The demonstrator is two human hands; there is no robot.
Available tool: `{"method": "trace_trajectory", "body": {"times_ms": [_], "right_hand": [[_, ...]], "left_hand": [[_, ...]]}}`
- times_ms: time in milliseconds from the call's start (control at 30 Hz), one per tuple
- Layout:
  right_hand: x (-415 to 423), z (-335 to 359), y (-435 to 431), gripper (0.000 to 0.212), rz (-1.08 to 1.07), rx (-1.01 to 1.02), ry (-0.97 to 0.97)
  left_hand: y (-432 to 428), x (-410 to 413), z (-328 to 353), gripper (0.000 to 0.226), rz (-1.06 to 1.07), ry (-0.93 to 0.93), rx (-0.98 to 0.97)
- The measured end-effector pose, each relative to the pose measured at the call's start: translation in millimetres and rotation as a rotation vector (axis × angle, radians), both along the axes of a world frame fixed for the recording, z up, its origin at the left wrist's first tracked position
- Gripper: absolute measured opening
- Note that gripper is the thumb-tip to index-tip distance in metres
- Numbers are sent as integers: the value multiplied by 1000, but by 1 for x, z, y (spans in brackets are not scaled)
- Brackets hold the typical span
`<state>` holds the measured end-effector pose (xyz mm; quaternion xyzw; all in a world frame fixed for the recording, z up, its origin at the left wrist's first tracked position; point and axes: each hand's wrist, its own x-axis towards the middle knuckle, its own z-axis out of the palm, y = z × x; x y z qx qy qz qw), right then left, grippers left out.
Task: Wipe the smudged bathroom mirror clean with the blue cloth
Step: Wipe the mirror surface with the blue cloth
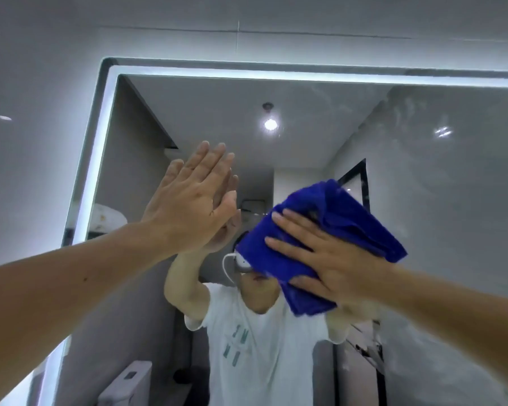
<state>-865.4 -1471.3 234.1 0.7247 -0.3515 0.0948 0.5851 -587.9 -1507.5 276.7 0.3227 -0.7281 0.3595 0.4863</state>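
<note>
The bathroom mirror (305, 127) fills most of the view, with a lit white strip along its top and left edges. Faint smudges and streaks show on its upper right part. My left hand (188, 200) lies flat against the glass left of centre, fingers straight and pointing up. My right hand (326, 259) presses the bunched blue cloth (335, 224) against the mirror at centre right, fingers spread flat over it. The cloth covers part of my reflection.
A grey tiled wall (35, 112) surrounds the mirror on the left and above. In the reflection I see a person in a white T-shirt, a white toilet cistern at lower left, a ceiling lamp and a dark-framed glass partition at right.
</note>
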Motion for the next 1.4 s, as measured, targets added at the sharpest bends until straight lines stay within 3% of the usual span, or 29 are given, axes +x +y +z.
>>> {"method": "trace_trajectory", "body": {"times_ms": [133,300,633,833,967,1167,1300,1400], "right_hand": [[6,74,-2,62,-48,-119,-332],[18,60,-4,67,-81,-216,-447],[17,-125,-8,66,57,-7,-191],[10,-190,2,62,-39,108,93],[-3,-137,3,58,121,220,172],[-21,0,8,62,-25,-29,-150],[-10,-15,4,66,-39,-157,-301],[0,-72,-1,69,9,-78,-245]], "left_hand": [[-2,0,-14,72,19,8,10],[1,0,-27,70,30,6,13],[16,-6,-49,74,4,4,77],[29,-10,-58,73,-3,2,73],[36,-7,-56,71,28,-16,69],[40,-8,-51,67,6,16,87],[40,-10,-51,68,13,16,92],[40,-14,-52,68,-6,12,95]]}}
